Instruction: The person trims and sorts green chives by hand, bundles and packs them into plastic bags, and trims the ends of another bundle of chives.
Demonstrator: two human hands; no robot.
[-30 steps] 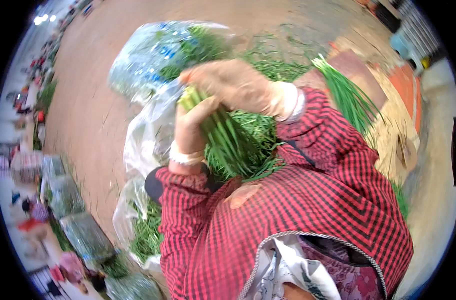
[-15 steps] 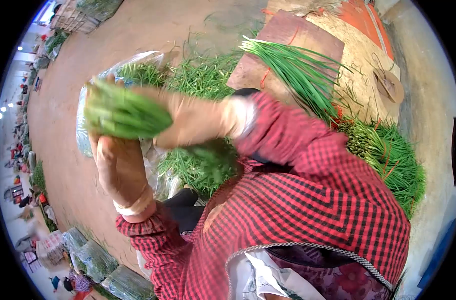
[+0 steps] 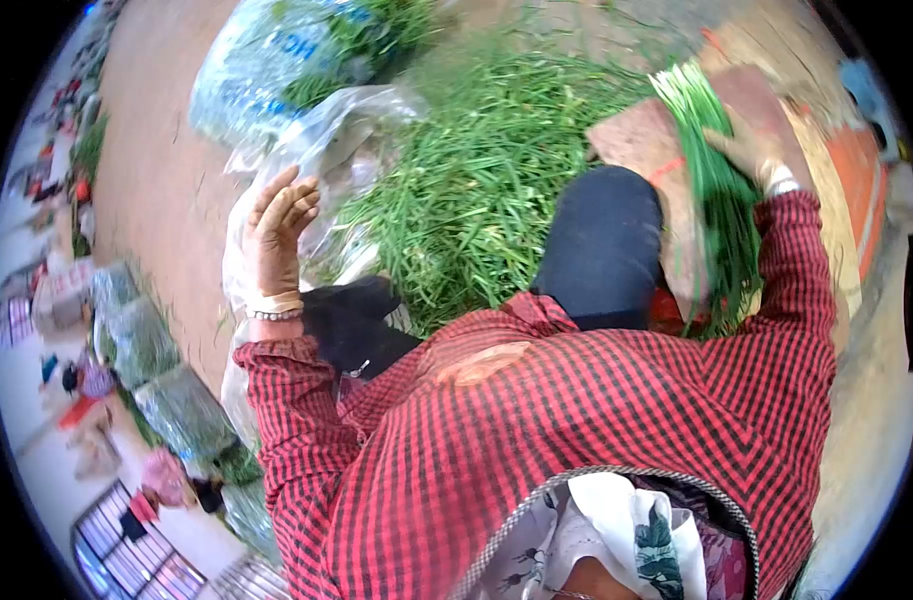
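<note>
Green with white ends, a bunch of long stalks (image 3: 721,210) lies on the brown board (image 3: 627,140) at the right of the scene, the pale ends far and the leaves trailing near. The right hand (image 3: 749,150) is against its right side, fingers over the stalks; blur hides whether they close around them or only press, so I cannot tell. The left hand (image 3: 277,230) is raised at the left, holding nothing, its fingers loosely bent, before the clear plastic sheet (image 3: 352,125). Between the hands spreads a loose green pile (image 3: 477,190), with the dark-clad knee (image 3: 602,240) at its right, near the board.

The step in hand looks like placing or arranging stalks in the bunch. From here, a next move on it calls for a light touch that keeps the white ends together, and care around the red strand (image 3: 667,170) just left of the stalks.
</note>
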